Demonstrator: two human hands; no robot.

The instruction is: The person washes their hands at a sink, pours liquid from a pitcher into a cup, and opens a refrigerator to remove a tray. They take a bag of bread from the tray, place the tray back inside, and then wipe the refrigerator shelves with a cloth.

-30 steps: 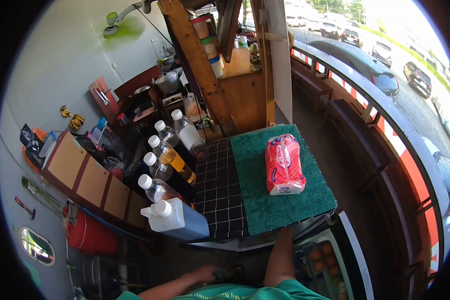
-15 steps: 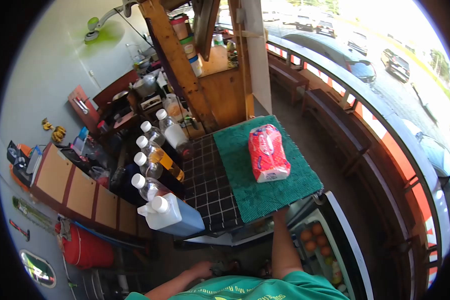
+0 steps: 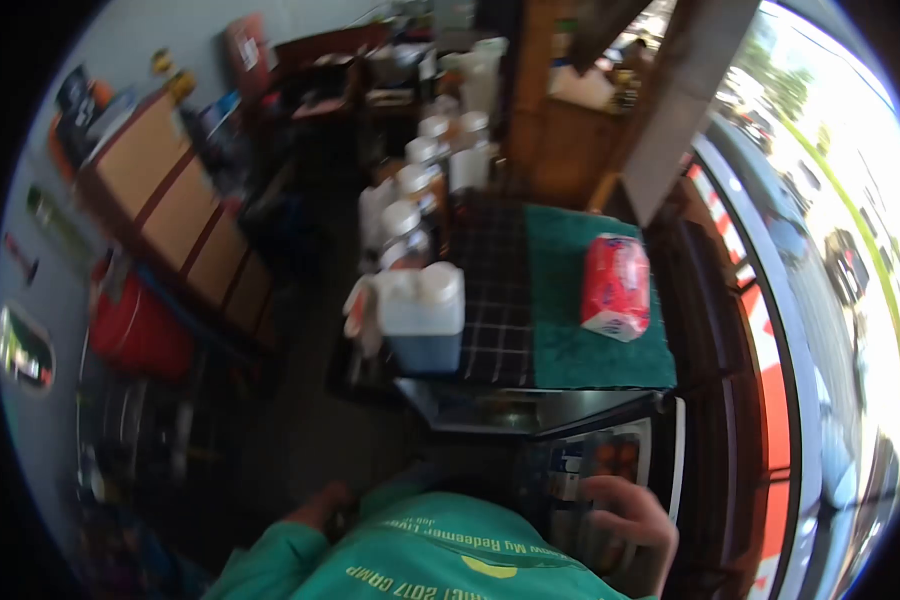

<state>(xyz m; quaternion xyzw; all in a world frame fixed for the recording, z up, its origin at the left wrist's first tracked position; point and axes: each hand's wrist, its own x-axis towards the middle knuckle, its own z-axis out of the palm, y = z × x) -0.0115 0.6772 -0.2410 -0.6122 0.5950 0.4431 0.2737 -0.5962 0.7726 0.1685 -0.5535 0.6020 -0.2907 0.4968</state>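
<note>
My right hand (image 3: 632, 520) is raised in front of the open fridge (image 3: 530, 410) below the counter, fingers curled and apart, with nothing seen in it. Just above it, a door shelf holds orange round items (image 3: 615, 458). My left hand (image 3: 320, 503) hangs low by my green shirt, mostly hidden and blurred. On the counter, a red and white packet (image 3: 615, 285) lies on a green mat (image 3: 570, 350). A white jug of blue liquid (image 3: 420, 320) stands on the black tiled top (image 3: 495, 300).
Several capped bottles (image 3: 410, 200) line the counter's left side behind the jug. A red cylinder (image 3: 135, 330) and cabinets (image 3: 170, 210) stand at the left. A wooden post (image 3: 670, 110) and a railing (image 3: 770, 330) border the right, with a street beyond.
The view has swung and blurred, and the counter now runs straight away from me. My right hand has come back from under the counter and is now in plain view.
</note>
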